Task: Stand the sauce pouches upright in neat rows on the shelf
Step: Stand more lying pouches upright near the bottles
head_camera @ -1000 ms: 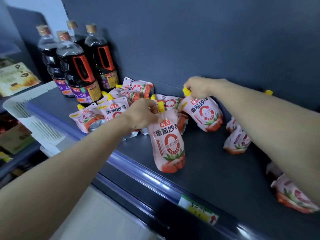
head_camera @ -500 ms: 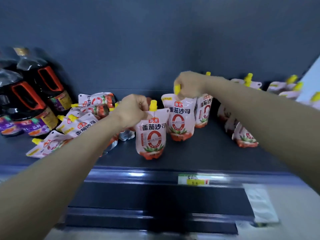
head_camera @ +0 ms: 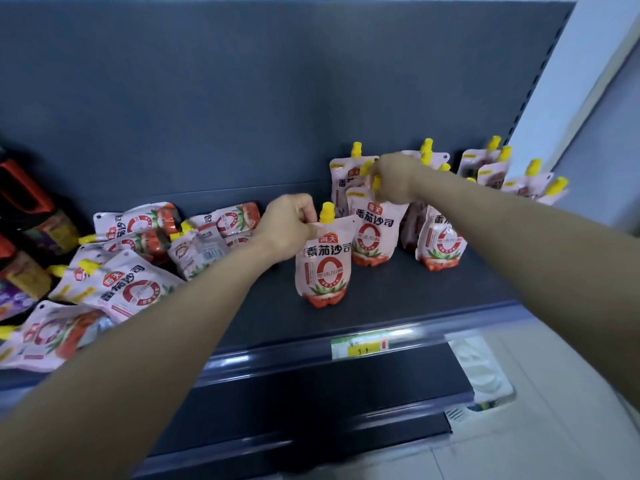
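Observation:
My left hand (head_camera: pixel 289 225) grips the top corner of a pink tomato sauce pouch (head_camera: pixel 325 263) with a yellow cap, held upright on the dark shelf (head_camera: pixel 381 299). My right hand (head_camera: pixel 393 181) pinches the yellow spout of a second pouch (head_camera: pixel 372 233), upright just behind and to the right. Several more pouches stand upright at the back right (head_camera: pixel 491 171), one close by (head_camera: pixel 441 242). A heap of pouches lies flat on the shelf's left (head_camera: pixel 128 282).
Dark sauce bottles with red handles (head_camera: pixel 24 216) stand at the far left. The shelf's front rail carries a green and yellow price tag (head_camera: pixel 360 346). A grey back panel (head_camera: pixel 242 98) rises behind; a white wall (head_camera: pixel 588 116) lies to the right.
Both hands have carried their pouches rightward along the shelf toward the standing group. The view has swung right, so the bottles sit at the left edge.

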The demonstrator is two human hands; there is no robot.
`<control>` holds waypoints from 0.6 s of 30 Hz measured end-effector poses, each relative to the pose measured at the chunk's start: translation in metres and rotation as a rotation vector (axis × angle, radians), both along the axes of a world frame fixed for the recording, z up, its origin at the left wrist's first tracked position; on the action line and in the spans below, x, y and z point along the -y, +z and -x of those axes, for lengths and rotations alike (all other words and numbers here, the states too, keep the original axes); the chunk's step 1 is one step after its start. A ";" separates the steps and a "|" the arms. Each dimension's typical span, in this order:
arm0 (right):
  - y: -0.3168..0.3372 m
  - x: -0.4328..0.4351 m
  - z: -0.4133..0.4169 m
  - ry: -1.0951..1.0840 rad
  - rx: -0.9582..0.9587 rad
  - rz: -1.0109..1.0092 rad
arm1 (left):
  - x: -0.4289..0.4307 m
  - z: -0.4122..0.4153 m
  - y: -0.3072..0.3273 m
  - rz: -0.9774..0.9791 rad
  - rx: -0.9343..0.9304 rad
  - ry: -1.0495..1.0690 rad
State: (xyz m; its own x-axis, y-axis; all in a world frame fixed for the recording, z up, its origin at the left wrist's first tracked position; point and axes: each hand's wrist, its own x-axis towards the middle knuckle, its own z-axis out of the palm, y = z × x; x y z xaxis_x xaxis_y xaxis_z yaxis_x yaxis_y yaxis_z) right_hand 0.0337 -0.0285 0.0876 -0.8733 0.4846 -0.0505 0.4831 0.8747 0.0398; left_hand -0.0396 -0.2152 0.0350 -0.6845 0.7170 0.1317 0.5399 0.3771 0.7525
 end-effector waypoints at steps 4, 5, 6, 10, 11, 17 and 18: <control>-0.003 -0.011 -0.003 0.009 -0.040 0.082 | -0.017 -0.003 0.003 0.018 -0.010 -0.040; -0.001 -0.012 -0.004 0.017 -0.031 0.110 | -0.022 -0.003 0.004 0.023 -0.010 -0.047; 0.001 -0.013 -0.006 0.027 -0.016 0.133 | -0.026 -0.004 0.004 0.026 -0.006 -0.051; 0.012 -0.022 -0.007 0.068 0.039 0.146 | -0.043 -0.007 0.005 0.018 0.019 -0.066; 0.014 -0.025 -0.007 0.073 0.034 0.157 | -0.047 -0.008 0.004 0.014 0.021 -0.066; 0.023 -0.038 -0.009 0.076 -0.036 0.202 | -0.067 -0.015 0.003 -0.005 0.080 -0.103; 0.024 -0.040 -0.010 0.074 -0.050 0.206 | -0.069 -0.016 0.002 -0.003 0.086 -0.114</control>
State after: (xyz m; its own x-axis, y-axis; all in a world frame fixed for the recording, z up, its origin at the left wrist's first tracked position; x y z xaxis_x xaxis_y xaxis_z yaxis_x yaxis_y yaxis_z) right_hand 0.0435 0.0111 0.1117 -0.9100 0.4031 -0.0972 0.4141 0.8950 -0.1658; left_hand -0.0235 -0.1462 0.0372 -0.6071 0.7907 0.0782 0.5127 0.3146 0.7988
